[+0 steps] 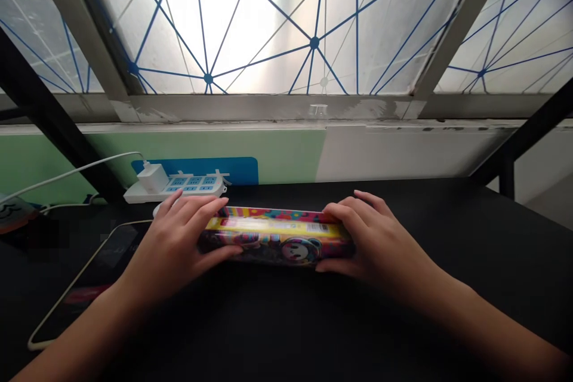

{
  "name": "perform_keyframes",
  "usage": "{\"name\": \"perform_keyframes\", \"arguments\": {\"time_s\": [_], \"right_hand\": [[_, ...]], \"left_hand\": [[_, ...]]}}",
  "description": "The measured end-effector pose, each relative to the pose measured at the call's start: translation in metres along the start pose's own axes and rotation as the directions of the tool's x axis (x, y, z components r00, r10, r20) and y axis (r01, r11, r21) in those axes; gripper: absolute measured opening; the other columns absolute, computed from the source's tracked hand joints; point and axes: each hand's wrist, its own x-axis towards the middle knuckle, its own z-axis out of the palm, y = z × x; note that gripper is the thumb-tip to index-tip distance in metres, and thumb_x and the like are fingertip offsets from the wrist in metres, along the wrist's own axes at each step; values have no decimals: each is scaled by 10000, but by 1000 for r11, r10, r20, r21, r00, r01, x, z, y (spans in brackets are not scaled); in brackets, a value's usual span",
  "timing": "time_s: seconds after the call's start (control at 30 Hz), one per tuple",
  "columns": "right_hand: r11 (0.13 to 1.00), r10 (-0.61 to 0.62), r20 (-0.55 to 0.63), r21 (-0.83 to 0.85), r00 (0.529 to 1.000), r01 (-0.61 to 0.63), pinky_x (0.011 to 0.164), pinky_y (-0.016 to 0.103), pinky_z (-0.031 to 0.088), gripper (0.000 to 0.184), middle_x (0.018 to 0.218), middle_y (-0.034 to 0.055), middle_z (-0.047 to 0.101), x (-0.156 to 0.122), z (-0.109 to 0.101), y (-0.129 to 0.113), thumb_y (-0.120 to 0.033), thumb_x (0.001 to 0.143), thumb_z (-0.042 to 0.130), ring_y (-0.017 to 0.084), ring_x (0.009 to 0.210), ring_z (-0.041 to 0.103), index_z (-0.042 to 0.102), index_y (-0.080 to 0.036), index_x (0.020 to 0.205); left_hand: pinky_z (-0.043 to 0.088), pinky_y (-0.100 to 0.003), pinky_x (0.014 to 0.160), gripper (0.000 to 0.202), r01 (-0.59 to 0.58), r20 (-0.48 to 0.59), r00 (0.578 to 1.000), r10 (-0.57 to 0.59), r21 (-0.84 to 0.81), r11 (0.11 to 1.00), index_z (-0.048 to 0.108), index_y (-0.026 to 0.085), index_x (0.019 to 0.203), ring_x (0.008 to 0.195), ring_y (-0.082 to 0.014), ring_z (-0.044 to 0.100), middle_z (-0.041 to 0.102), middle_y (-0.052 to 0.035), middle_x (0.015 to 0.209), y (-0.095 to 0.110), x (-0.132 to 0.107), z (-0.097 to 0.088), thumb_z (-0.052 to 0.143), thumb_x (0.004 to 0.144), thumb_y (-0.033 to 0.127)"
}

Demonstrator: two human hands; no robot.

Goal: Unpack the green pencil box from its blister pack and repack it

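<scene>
Beyond the white power strip (197, 184), green-and-white wall (206, 144) and window (268, 24) crossed by blue lines; beneath the strip, black tabletop (456, 245). Nearer than the strip and to its right, long colourful box (277, 233), grasped at its two ends by left hand (176, 242) and right hand (369, 236). Plugged into the strip, white charger (153, 178). Nearer than the strip and to its left, flat dark-screened device (105, 259).

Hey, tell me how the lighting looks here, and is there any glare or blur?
Head view: the window is bright, washed white in places; head view: the black tabletop sinks into near-darkness; head view: pale glare along the colourful box, its small print too soft to read.
</scene>
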Motion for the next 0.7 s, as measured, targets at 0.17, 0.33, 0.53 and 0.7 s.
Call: {"name": "perform_keyframes", "arguments": {"time_s": [0.17, 0.33, 0.53, 0.7], "right_hand": [[990, -123, 42, -65, 992, 126, 903, 447, 494, 132, 899, 65, 738, -4, 6, -26, -278, 955, 580, 230, 753, 696, 580, -181, 1044], [988, -119, 81, -89, 990, 126, 889, 459, 551, 314, 1233, 152, 713, -3, 21, -36, -193, 953, 534, 308, 1082, 689, 594, -131, 1255], [990, -143, 197, 14, 970, 143, 1050, 492, 497, 384, 1448, 146, 568, -4, 35, -30, -246, 997, 507, 311, 1316, 549, 571, -148, 1362], [990, -121, 323, 105, 939, 92, 1120, 537, 423, 605, 1539, 140, 453, -2, 35, -32, -357, 916, 658, 338, 1408, 432, 491, -141, 1456]], "left_hand": [[289, -522, 1139, 159, -90, 184, 979, 85, 20, 996, 642, 254, 1003, 924, -267, 681, 734, -54, 1018, 10, -5, -3, 651, 883, 358], [435, -520, 978, 262, -161, 278, 951, 137, 66, 985, 663, 243, 1130, 925, -310, 668, 721, -98, 1043, 32, -4, 0, 629, 904, 370], [454, -474, 962, 516, -86, 271, 959, 79, 15, 996, 608, 256, 1329, 1071, -338, 629, 689, -122, 1221, 34, -7, 10, 676, 874, 492], [313, -601, 1115, 884, 46, 370, 928, -40, -8, 999, 310, 253, 1569, 1412, -419, 394, 407, -165, 1569, 24, -13, 23, 585, 853, 693]]}}
